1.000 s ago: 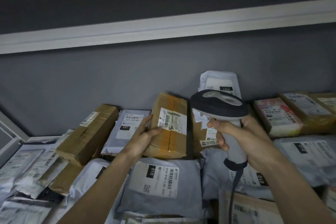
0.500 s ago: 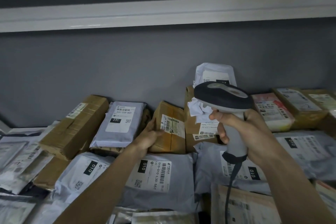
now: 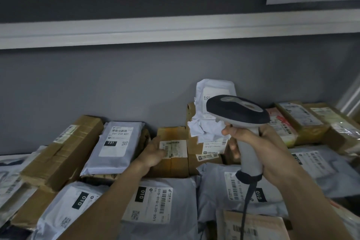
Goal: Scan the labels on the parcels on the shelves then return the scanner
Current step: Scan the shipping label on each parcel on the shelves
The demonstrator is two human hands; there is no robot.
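Mid-scan: right hand (image 3: 259,142) grips the scanner (image 3: 238,112); left hand (image 3: 154,151) rests flat, fingers straight, on the box (image 3: 175,161). Next, aim at its label (image 3: 172,147).

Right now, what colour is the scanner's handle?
Light grey, under a dark head; scanner shows clearly in the head view.

Left hand (image 3: 153,154) blurred; scanner (image 3: 239,122) cable cut off at bottom edge.

Scanner (image 3: 239,115) in right hand (image 3: 261,146)
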